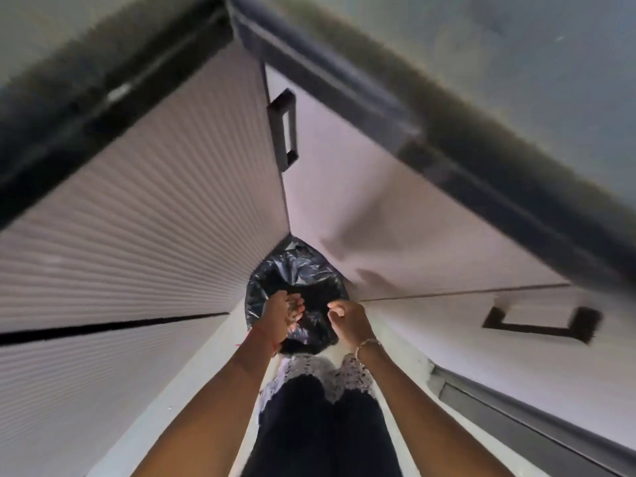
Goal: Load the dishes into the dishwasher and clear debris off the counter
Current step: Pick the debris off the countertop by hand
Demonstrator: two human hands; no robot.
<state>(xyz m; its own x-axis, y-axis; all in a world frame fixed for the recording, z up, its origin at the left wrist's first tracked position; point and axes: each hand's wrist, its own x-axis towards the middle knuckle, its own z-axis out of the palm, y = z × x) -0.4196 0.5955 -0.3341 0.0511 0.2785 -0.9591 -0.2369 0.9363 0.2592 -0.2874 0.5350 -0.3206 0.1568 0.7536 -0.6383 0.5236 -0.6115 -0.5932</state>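
A ribbed white cabinet front [137, 218] fills the left side, crossed by a thin dark gap low down. Smooth white cabinet doors [378, 218] run along the right and meet it in a corner. One door carries a dark bar handle [284, 129] set upright near the corner, and a second dark bar handle [537, 325] sits further right. A dark desk edge [447, 142] overhangs the doors, blurred.

A strip of pale floor [213, 356] runs between the two cabinet runs. In the corner on that floor stands a round bin lined with a crinkled black plastic bag [296, 270], its mouth open upward.

The person's dark trousers [323, 425] and a white patterned hem [309, 370] show just below the bin. Both bare forearms reach forward over the bin's mouth.

The left grip [280, 316] hangs over the bag's left rim, fingers loosely bent and apart, palm turned inward. The right grip [349, 321] is near it over the right rim, fingers curled toward the thumb; whether it pinches any debris cannot be told.

A gold chain bracelet [370, 343] circles the right wrist, and a thin red thread [266, 333] the left.
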